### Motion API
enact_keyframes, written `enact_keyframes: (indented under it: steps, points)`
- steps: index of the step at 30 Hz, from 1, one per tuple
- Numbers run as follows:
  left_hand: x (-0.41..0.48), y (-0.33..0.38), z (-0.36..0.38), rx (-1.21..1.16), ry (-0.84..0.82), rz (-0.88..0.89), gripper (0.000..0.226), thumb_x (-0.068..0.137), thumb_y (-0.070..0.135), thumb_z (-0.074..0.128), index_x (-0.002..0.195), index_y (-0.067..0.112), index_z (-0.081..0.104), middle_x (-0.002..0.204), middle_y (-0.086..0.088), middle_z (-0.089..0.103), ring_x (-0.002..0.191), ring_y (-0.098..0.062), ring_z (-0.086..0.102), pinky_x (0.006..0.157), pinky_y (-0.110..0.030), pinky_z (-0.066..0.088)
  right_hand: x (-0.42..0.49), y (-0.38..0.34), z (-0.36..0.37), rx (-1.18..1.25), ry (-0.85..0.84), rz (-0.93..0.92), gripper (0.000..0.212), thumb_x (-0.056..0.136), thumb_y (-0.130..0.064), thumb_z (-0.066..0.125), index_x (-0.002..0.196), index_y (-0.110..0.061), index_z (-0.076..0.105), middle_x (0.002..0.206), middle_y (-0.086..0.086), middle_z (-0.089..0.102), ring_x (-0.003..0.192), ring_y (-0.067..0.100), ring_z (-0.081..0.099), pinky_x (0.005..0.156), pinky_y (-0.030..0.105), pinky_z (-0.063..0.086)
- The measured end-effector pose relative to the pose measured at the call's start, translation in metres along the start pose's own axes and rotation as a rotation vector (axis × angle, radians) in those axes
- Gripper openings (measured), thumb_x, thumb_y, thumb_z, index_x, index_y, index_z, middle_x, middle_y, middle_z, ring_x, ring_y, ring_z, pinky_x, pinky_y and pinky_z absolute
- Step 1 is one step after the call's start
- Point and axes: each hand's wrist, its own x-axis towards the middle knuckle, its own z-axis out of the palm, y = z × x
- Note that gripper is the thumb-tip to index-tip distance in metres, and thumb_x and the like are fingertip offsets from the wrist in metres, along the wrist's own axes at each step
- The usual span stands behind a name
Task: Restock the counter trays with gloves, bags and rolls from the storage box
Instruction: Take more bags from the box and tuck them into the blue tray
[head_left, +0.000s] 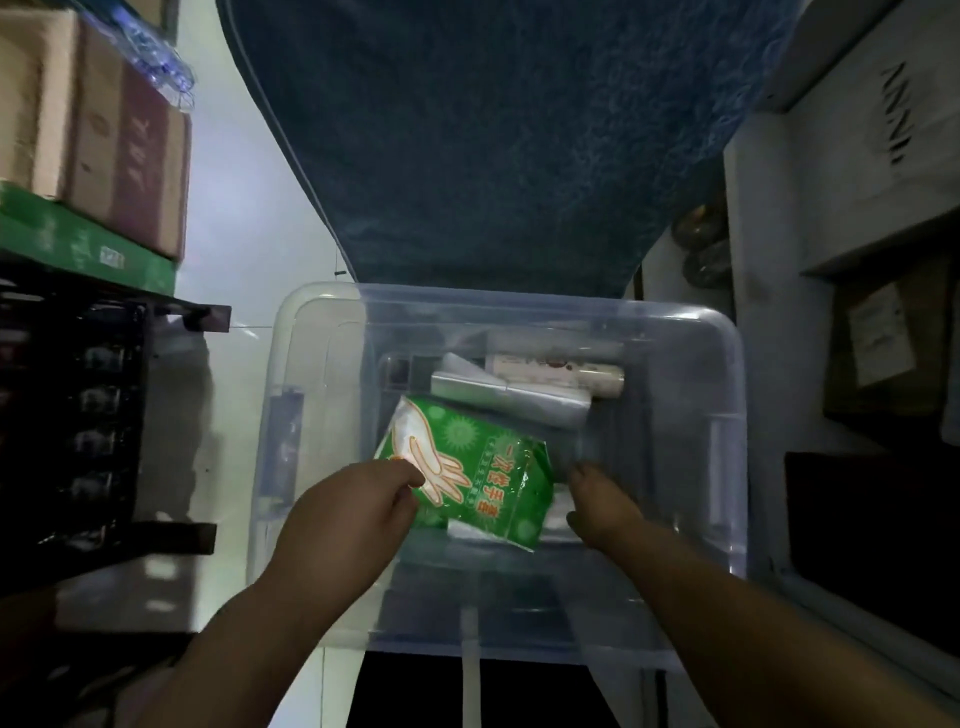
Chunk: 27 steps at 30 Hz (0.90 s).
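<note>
From the head view, my left hand (358, 514) pinches the near-left corner of the green glove pack (467, 473) between thumb and fingers. The pack is inside the clear storage box (727, 364), in its near half and tipped up off the other stock. My right hand (602, 501) reaches into the box just beside the pack's right edge. Its fingertips are lost in the dim, so I cannot tell whether it grips anything.

A corner pinch on slippery film is weak, I think. I should bring my right hand under the far edge and lift with both, keeping clear of the box wall.

The pack lies skewed. Its long axis seems to run from far left to near right, and the printed glove's fingers point back towards me. Behind it lie a flat silvery packet (509, 400) and a roll (561, 374), set crosswise.
</note>
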Motion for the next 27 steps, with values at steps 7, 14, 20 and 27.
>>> enact_keyframes:
  steps: [7,14,20,27]
  points:
    - [0.014,0.011,0.031,-0.016,-0.037,0.014,0.024,0.087,0.028,0.054,0.108,0.032,0.064,0.103,0.007,0.07,0.092,-0.015,0.063,0.074,-0.028,0.047,0.019,0.012,0.021,-0.078,-0.073,0.043,0.06,0.077,-0.034,0.067,0.128,-0.013,0.045,0.137,0.017,0.041,0.127,0.034,0.036,0.106,0.036,0.03]
    - [0.011,0.013,0.037,-0.003,-0.049,0.048,0.024,0.087,0.03,0.053,0.108,0.033,0.062,0.102,0.008,0.069,0.09,-0.014,0.062,0.071,-0.028,0.048,0.007,0.005,0.007,-0.075,-0.007,-0.127,0.042,0.075,-0.024,0.067,0.115,-0.013,0.059,0.125,0.015,0.045,0.116,0.031,0.044,0.097,0.029,0.038]
    - [0.005,0.014,0.031,0.002,-0.03,0.054,0.024,0.086,0.029,0.054,0.108,0.034,0.062,0.102,0.008,0.069,0.09,-0.014,0.062,0.067,-0.027,0.044,-0.029,-0.008,-0.027,-0.062,0.026,-0.137,0.018,0.08,-0.026,0.061,0.096,-0.018,0.056,0.106,0.011,0.065,0.097,0.031,0.06,0.068,0.031,0.04]
    - [-0.009,0.024,0.014,-0.068,-0.1,-0.024,0.026,0.084,0.032,0.058,0.109,0.034,0.061,0.105,0.01,0.067,0.096,-0.012,0.061,0.077,-0.026,0.048,-0.097,-0.007,-0.086,0.13,0.279,-0.083,0.035,0.074,-0.031,0.067,0.064,-0.03,0.033,0.064,-0.01,0.05,0.063,0.017,0.049,0.045,0.02,0.024]
